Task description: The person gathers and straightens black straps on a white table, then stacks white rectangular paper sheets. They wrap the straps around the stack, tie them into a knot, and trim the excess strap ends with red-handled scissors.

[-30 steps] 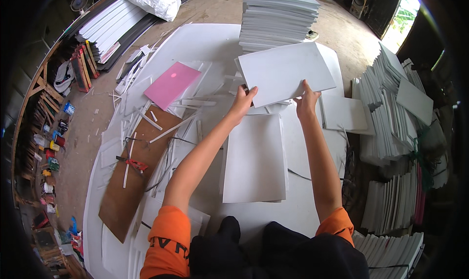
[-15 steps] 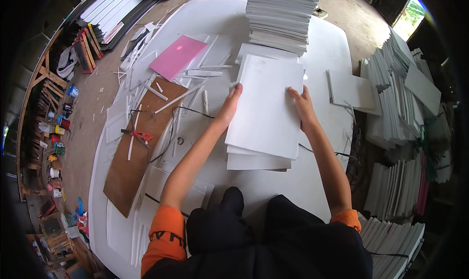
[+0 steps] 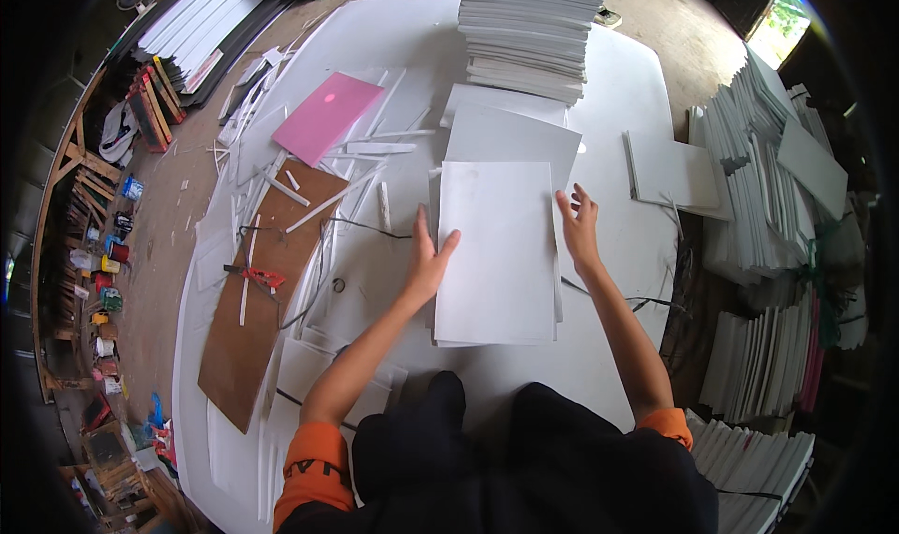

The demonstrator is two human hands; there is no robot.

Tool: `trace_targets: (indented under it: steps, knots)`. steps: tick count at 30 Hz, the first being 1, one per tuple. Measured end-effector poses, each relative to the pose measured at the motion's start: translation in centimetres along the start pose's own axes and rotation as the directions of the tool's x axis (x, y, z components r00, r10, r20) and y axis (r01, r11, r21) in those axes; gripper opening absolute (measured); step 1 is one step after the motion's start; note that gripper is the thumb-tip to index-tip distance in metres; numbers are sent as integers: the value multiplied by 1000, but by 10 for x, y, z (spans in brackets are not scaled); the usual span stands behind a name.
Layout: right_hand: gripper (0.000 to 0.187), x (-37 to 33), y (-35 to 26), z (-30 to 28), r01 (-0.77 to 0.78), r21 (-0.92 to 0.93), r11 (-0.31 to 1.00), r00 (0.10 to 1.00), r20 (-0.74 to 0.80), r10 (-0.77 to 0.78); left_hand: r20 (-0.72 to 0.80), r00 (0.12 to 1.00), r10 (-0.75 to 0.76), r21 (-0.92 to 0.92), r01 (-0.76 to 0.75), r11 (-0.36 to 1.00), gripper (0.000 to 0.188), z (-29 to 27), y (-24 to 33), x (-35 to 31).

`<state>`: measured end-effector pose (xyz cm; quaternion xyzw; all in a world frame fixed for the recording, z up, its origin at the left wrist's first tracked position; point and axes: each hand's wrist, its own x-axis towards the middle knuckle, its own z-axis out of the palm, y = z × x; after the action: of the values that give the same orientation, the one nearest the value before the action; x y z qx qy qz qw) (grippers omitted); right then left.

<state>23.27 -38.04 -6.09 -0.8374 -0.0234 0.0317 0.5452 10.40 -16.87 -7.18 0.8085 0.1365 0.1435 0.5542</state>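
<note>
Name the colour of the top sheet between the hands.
The top sheet is white, clearest in head view.

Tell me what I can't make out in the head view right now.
In the head view:
Most of the pile: covered by its white top sheet.
Whether the left hand presses the pile: contact hidden behind the hand.
Top of the tall stack: cut off by the upper edge.
Contents of the small containers at left: too small.

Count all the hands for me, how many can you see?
2. The left hand is at the left edge of the white sheets, and the right hand is beside their right edge. Any others would be hidden.
</note>
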Motion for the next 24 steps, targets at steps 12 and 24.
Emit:
trace_targets:
  steps: [12,24]
  knots:
    - [60,157,60,34,-287,148,946,957,1,290,260,934,-245,426,117,897,73,8,-80,248]
    - [42,244,54,58,-332,-333,883,934,16,357,104,985,-141,481,74,874,67,23,-99,322]
